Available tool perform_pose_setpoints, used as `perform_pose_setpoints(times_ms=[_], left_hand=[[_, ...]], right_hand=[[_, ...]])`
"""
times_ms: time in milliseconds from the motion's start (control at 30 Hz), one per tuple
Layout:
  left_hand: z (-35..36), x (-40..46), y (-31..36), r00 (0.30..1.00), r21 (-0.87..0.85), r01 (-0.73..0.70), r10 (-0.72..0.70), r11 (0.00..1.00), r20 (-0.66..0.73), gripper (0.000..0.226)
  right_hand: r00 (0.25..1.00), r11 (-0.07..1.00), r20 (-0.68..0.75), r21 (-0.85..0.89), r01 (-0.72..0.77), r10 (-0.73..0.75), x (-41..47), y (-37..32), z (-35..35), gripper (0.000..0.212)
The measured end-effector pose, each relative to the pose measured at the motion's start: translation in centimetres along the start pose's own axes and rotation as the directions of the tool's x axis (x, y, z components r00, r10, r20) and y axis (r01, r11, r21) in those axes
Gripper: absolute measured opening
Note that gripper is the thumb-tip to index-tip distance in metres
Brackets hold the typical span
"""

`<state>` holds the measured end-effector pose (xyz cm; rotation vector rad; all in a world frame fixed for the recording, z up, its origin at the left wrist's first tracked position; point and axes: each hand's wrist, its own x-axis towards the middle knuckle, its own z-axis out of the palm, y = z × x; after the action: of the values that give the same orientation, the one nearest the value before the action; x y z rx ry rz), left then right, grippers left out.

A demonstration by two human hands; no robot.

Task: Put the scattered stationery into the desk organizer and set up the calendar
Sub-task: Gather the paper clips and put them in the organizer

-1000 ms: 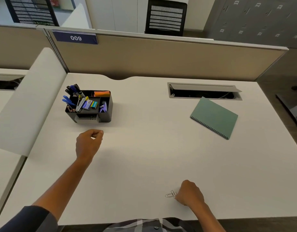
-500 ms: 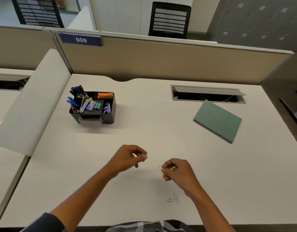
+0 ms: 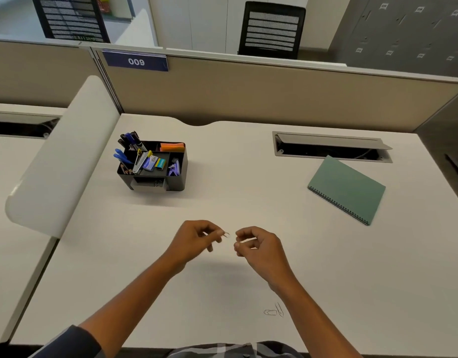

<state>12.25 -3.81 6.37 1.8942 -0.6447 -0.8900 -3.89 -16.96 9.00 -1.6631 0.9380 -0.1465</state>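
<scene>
The left hand (image 3: 194,241) pinches a paper clip (image 3: 226,234) just beside the curled, apparently empty right hand (image 3: 256,245), the organizer (image 3: 155,165) lying up-left across the bench (image 3: 248,202), nearer the left hand.

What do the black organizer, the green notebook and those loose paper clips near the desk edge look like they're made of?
Organizer: probably matte black plastic or coated metal; smooth, even walls with little shine leave it open. Notebook: green card or thin plastic cover, flat and matte, with a dark spiral binding along one edge. Paper clips: thin bent wire, likely metal, pale and slightly glinting.
</scene>
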Motion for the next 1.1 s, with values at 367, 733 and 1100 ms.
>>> perform_pose_setpoints(times_ms=[367, 733, 1100], left_hand=[[-13.2, 8.0, -3.2, 0.742, -0.159, 0.134, -0.206, 0.978, -0.638, 0.016], [-15.1, 10.5, -4.5, 0.724, -0.109, 0.226, -0.242, 0.968, -0.646, 0.022], [-11.9, 7.1, -4.9, 0.719, -0.11, 0.072, -0.128, 0.991, -0.683, 0.017]], right_hand=[[0.995, 0.996, -0.03, -0.01, -0.091, 0.09, -1.3, 3.7, -1.6, 0.01], [0.989, 0.974, -0.07, -0.175, -0.143, 0.132, -2.6, 6.5, -2.9, 0.008], [0.935, 0.624, -0.077, -0.725, -0.291, 0.347, -3.4, 10.7, -3.8, 0.016]])
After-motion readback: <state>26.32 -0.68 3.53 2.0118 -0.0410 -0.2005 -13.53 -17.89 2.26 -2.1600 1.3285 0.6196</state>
